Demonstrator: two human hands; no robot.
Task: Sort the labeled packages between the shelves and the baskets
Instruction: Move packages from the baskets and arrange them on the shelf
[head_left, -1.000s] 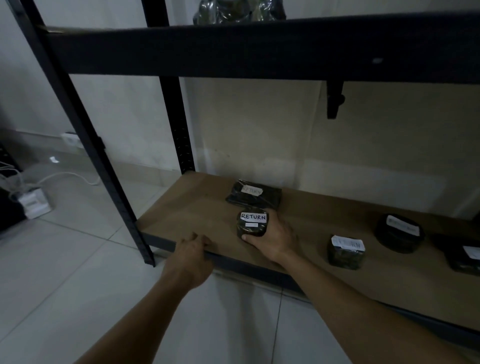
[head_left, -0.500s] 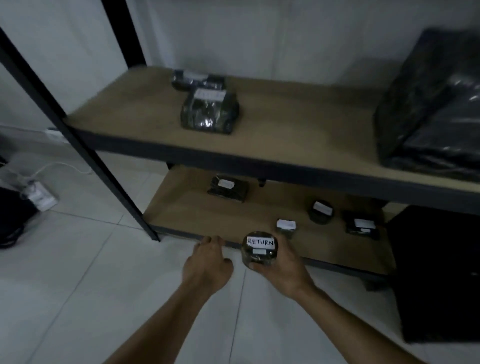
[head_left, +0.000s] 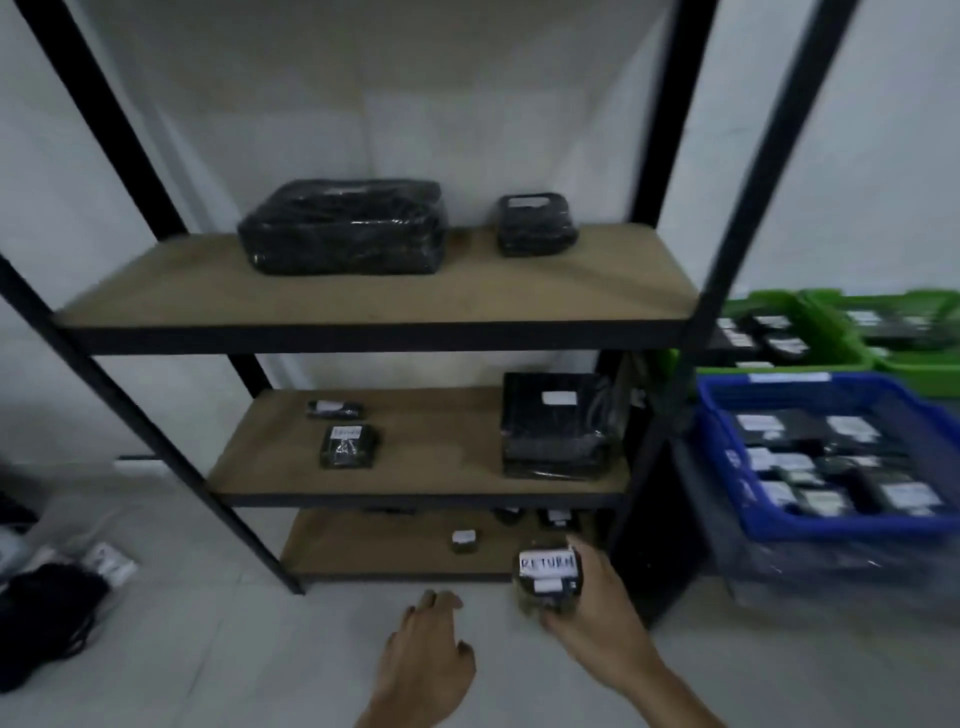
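Observation:
My right hand (head_left: 602, 629) grips a small round dark package (head_left: 548, 579) with a white label reading RETURN, held in the air in front of the bottom shelf (head_left: 374, 551). My left hand (head_left: 428, 660) hangs beside it with loose fingers and holds nothing. The black-framed shelf unit carries more dark wrapped packages: a large one (head_left: 343, 226) and a small one (head_left: 535, 223) on the top board, three on the middle shelf (head_left: 441, 467), several small ones on the bottom. A blue basket (head_left: 831, 519) full of labeled packages stands at the right, with green baskets (head_left: 810, 322) behind it.
White tiled floor (head_left: 208, 649) lies in front of the shelves. A dark bundle (head_left: 41, 618) and a white block lie on the floor at the left. A black upright of the frame (head_left: 748, 218) stands between the shelves and the baskets.
The view has risen and pulled back from the bottom shelf, so all shelves and the baskets show. My right hand has lifted the RETURN package off the shelf and carried it rightward.

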